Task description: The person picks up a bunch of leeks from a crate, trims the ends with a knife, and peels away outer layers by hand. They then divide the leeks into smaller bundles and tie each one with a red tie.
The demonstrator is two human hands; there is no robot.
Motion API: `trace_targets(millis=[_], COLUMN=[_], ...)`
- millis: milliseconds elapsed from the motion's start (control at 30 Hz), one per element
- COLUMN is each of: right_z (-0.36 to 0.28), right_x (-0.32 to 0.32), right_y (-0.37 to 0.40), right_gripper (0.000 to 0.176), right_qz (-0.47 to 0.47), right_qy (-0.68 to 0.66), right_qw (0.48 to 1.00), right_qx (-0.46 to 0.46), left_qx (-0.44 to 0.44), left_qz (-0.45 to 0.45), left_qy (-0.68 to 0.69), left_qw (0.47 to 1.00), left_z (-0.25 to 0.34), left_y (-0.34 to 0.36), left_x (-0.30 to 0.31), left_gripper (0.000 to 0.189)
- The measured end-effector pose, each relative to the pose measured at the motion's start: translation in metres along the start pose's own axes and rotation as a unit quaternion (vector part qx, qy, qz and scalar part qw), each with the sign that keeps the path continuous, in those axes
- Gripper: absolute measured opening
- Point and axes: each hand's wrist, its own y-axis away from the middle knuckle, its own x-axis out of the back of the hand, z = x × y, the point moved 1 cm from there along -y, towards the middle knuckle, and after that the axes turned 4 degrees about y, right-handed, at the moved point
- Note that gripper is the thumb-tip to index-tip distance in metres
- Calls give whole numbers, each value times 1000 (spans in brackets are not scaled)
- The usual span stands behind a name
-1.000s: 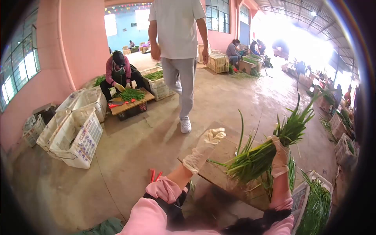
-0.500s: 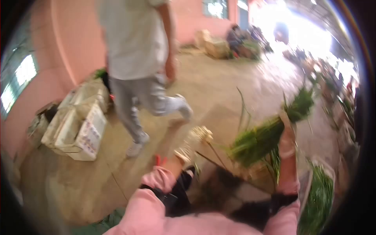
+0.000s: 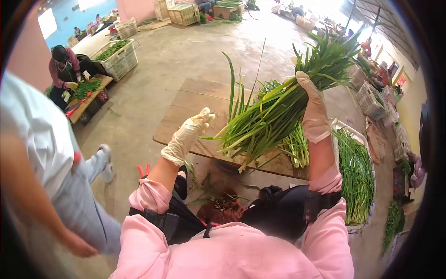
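A large bunch of long green leafy stalks (image 3: 269,111) hangs above a wooden board (image 3: 186,111), its pale cut ends pointing down and left. My right hand (image 3: 313,104), in a pale glove, is wrapped round the bunch near its leafy top. To the left of the stalk ends, my left hand (image 3: 188,135), also gloved, is raised with its fingers curled together; whether a small bit is pinched in them is too small to tell. More green stalks (image 3: 297,146) lie on the board behind and below the held bunch.
A white crate full of green stalks (image 3: 355,176) stands at my right. On the left a person in a white shirt (image 3: 42,130) walks close by. Another person (image 3: 65,69) works at a low bench (image 3: 88,100). Crates (image 3: 369,100) line the right side.
The view has swung, bringing the board and bench into sight. The walking person now appears nearer, at the left edge. My right hand still holds the bunch; my left hand remains beside it.
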Motion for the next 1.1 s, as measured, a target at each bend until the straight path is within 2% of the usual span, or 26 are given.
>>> trace_targets(millis=[67,200,233,300,367,467,567,667,700,800,833,933,1100], right_z=[-3,-1,2,6,7,10,13,11,14,18,18,17,17], right_x=[0,-1,2,5,3,1,2,4,16,28,28,38,42], right_y=[5,16,15,16,17,22,20,22,19,13,13,6,1], right_gripper=[25,28,29,30,30,30,33,33,30,30,29,28,26], right_qz=[-22,7,6,8,13,22,66,78,58,63,87,113,135], right_qy=[2,16,19,27,36,43,58,56,7,13,7,16,-22], right_qw=[1000,999,999,998,998,997,992,993,996,997,996,993,991], right_qx=[-15,-36,-43,-53,-59,-54,-92,-61,-67,-29,-28,-22,0], left_qx=[-25,-69,31,7,-2,41,6,-40,-48,-66,-51,-85,-72], left_qz=[-51,-167,-152,-181,-185,-167,-159,-180,-157,-196,-108,-85,-69], left_qy=[25,15,68,85,80,139,240,401,419,535,492,468,475], left_qw=[998,983,986,980,979,975,958,897,893,819,862,876,874], left_z=[7,-1,5,1,19,14,3,-8,-14,-38,-30,-42,-49], left_y=[1,-18,-10,-13,-3,-9,-19,-20,-23,-41,-32,-37,-36], left_x=[-22,-46,-53,-62,-74,-76,-64,-51,-44,-28,-28,-13,-6], left_gripper=[58,60,56,51,40,30,23,20,19,20,22,23,23])
